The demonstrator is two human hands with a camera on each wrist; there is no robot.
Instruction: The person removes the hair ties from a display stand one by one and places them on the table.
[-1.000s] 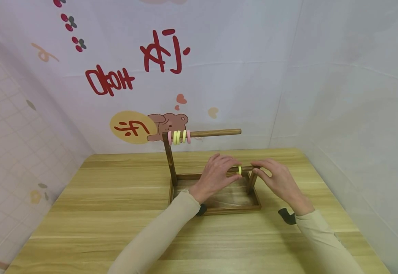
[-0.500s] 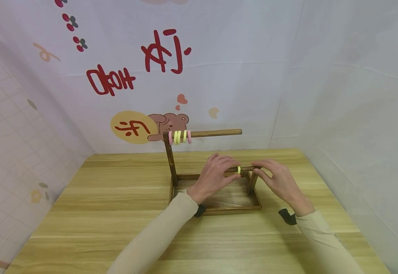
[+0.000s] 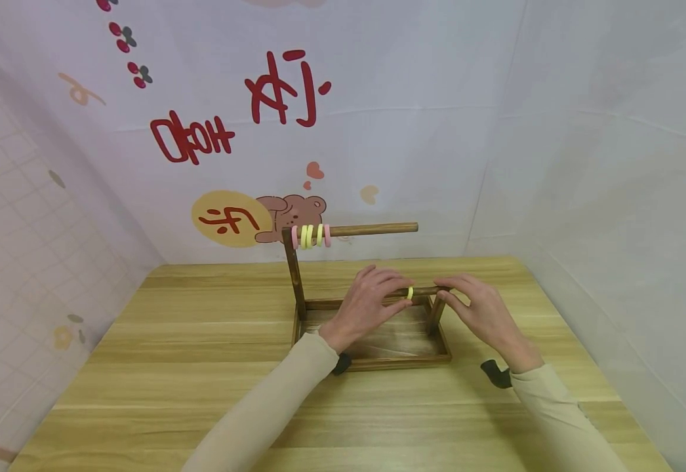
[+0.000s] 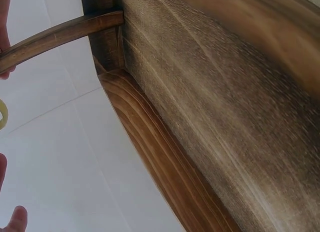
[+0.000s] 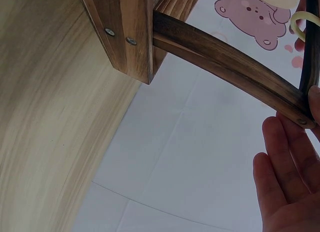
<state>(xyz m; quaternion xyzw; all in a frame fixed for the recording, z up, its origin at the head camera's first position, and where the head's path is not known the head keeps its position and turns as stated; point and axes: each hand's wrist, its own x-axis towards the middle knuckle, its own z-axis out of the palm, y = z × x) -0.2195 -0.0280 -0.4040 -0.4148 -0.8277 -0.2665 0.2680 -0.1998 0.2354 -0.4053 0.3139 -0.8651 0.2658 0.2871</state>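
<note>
My left hand [image 3: 369, 300] pinches a yellow ring [image 3: 410, 293] between its fingertips and thumb. The ring sits around the lower rod [image 3: 425, 290] of a dark wooden stand. In the right wrist view part of the yellow ring [image 5: 295, 26] shows beside a fingertip. With thumb and fingers, my right hand [image 3: 484, 313] grips the stand's short post [image 3: 434, 316] at its top, where the rod joins. Pink and yellow rings [image 3: 307, 236] hang on the upper rod [image 3: 375, 229], close to the tall post [image 3: 296, 275].
The stand's shallow tray base [image 3: 402, 362] rests on a wood-grain table [image 3: 201, 380]. A printed white sheet [image 3: 414, 131] hangs behind and along the right side. Dark wrist pieces show below each hand, one of them a black strap [image 3: 495, 373].
My left hand and the yellow ring have shifted slightly left along the lower rod. The right hand keeps its hold on the short post's top.
</note>
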